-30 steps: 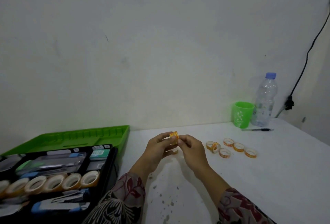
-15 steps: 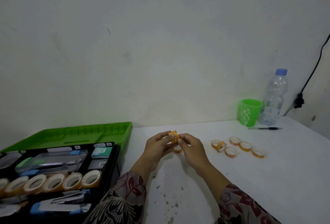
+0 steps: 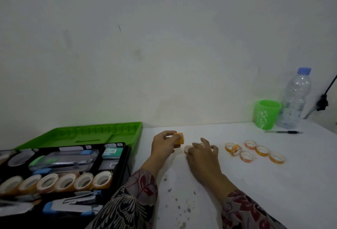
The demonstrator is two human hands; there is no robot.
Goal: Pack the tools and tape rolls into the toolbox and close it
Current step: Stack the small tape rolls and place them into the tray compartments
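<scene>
Slippage is looming, since the left hand (image 3: 164, 145) is only pinching a stack of small tape rolls (image 3: 179, 138) near the open toolbox (image 3: 127, 157). The right hand (image 3: 204, 155) is covering a loose roll (image 3: 187, 149), grip unclear.

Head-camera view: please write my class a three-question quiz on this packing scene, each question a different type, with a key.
1. True or false: the black toolbox with the green lid is closed.
2. Which hand grips the stack of small orange tape rolls? A left, B right, C neither.
3. Fill in: the black pen lies by the green plastic ____.
Key: 1 false; 2 A, the left hand; 3 cup.
</scene>
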